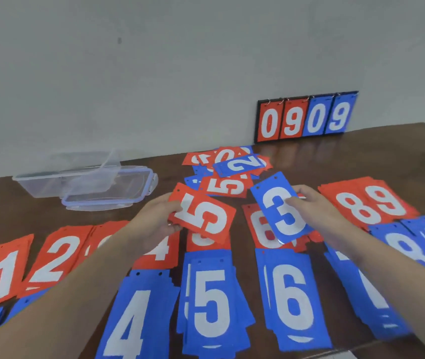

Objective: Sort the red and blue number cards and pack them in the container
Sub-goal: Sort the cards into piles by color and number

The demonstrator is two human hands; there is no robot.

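Observation:
My left hand [154,218] pinches a red 5 card [202,215] by its left edge, held above the table. A blue 3 card [280,207] is gripped along its right edge by my right hand [317,211], over the red 6 pile [259,229]. Sorted piles lie in rows: red 1 [4,273], red 2 [58,257], red 8 [356,206], red 9 [387,198], blue 4 [133,320], blue 5 [211,304], blue 6 [291,299]. An unsorted heap of cards [229,169] lies behind my hands. The clear plastic container [63,177] stands at the back left.
The container's lid [110,190] lies flat beside it on the dark wooden table [387,156]. A flip scoreboard [306,117] reading 0909 leans against the grey wall at the back right. More blue piles [413,244] crowd the right edge.

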